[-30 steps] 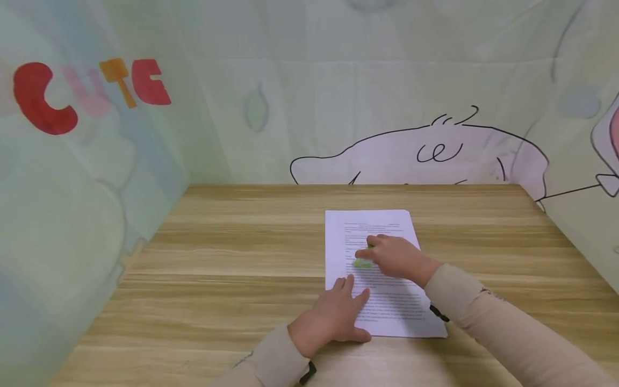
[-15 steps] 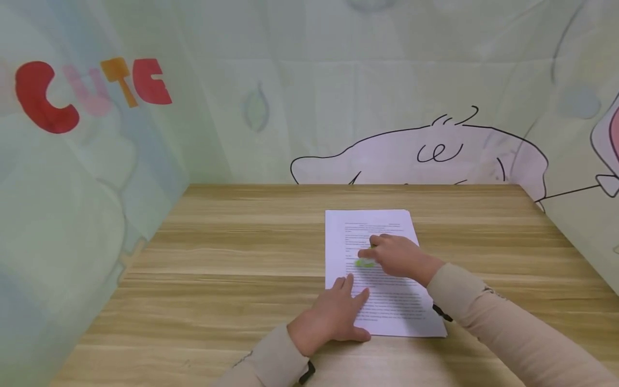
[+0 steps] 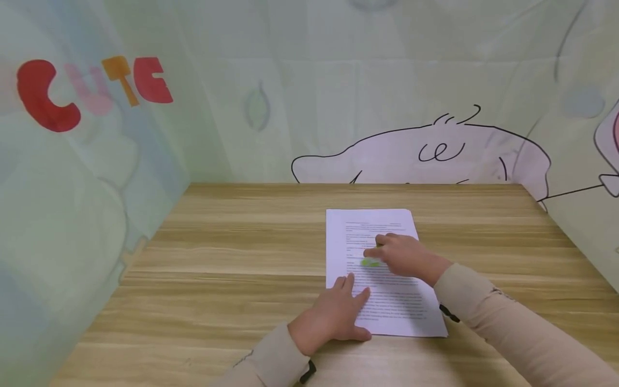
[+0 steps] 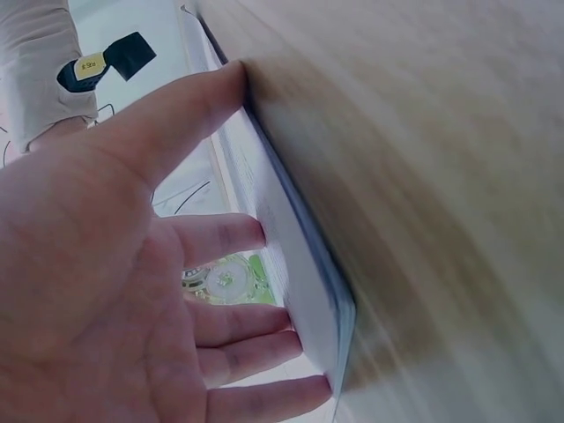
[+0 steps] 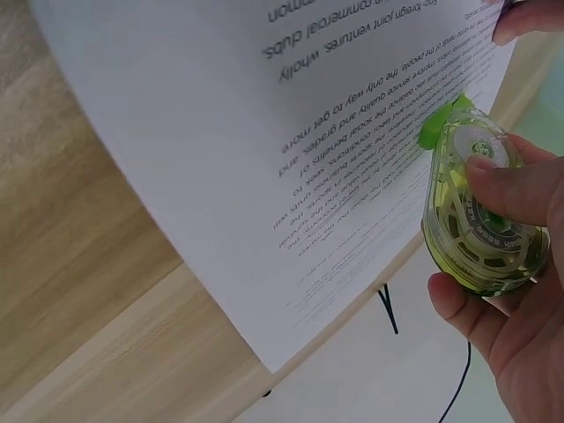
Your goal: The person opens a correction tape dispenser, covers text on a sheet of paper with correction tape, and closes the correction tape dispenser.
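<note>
A stack of printed paper (image 3: pixel 401 298) lies on the table, its sheets close to flush. My left hand (image 3: pixel 332 312) rests on the stack's lower left with fingers spread, and in the left wrist view the thumb reaches its near edge. My right hand (image 3: pixel 406 255) holds a clear green correction tape (image 5: pixel 485 211) between thumb and fingers. Its green tip cap (image 5: pixel 434 128) is at the paper, over lines of text in the upper middle of the page. My fingers hide part of the dispenser in the head view.
The wood-grain table (image 3: pixel 232 252) extends left and right of the paper. Behind it hangs a pale cloth backdrop (image 3: pixel 232 123) with cartoon drawings and coloured letters. Dark wrist devices (image 4: pixel 84 70) sit at both cuffs.
My right hand has slid a little to the right across the page with the correction tape. The left hand and the paper stay in place.
</note>
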`<state>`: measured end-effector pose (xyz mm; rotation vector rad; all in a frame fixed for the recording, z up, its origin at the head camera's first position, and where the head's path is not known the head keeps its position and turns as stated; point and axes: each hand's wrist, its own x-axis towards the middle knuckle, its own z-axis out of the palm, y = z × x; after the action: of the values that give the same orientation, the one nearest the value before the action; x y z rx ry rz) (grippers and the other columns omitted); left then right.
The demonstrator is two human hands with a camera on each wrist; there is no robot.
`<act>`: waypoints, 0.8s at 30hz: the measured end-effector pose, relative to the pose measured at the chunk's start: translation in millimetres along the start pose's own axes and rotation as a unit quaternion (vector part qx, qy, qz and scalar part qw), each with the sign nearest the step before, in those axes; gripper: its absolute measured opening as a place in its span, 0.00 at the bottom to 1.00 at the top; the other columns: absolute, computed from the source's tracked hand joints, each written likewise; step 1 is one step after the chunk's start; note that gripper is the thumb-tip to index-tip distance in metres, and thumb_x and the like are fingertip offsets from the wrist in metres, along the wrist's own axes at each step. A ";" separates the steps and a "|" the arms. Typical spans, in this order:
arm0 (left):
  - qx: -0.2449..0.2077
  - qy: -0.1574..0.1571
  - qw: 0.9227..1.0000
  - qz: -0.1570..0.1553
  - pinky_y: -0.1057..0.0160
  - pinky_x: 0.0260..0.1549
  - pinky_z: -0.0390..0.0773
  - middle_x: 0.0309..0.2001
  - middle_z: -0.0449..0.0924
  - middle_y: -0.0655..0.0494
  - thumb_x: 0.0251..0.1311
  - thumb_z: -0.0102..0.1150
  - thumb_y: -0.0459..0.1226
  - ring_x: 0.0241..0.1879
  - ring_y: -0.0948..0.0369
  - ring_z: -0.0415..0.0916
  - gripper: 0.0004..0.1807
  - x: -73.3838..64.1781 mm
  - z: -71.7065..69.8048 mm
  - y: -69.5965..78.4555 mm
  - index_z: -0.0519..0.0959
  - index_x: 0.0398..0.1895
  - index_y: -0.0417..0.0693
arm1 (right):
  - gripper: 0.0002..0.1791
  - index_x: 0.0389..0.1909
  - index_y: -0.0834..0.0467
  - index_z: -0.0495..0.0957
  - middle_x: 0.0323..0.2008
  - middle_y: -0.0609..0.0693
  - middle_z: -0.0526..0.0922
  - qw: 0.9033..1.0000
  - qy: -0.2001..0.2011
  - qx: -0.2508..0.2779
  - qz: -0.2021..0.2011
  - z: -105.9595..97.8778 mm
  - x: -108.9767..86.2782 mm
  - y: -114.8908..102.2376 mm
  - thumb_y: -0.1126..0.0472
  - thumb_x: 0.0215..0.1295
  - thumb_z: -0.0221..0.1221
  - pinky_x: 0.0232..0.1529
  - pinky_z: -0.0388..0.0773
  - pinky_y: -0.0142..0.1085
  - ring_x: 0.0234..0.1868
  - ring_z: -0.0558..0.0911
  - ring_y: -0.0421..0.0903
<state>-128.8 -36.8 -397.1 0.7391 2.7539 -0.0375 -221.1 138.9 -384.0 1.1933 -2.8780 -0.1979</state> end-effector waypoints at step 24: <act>-0.003 0.010 1.000 0.005 0.51 0.53 0.73 0.68 0.55 0.42 0.47 0.59 0.63 0.66 0.50 0.56 0.44 -1.8 -1.2 -0.4 0.62 0.67 0.57 | 0.24 0.51 0.45 0.79 0.43 0.55 0.80 1.000 0.024 -0.012 0.003 3.1 -17.9 12.3 0.70 0.56 0.58 0.43 0.80 0.42 0.43 0.81 0.52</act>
<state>-127.8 -37.9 -395.5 0.7553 2.7674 -0.0198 -217.3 160.5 -385.0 1.1690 -2.8289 -0.2003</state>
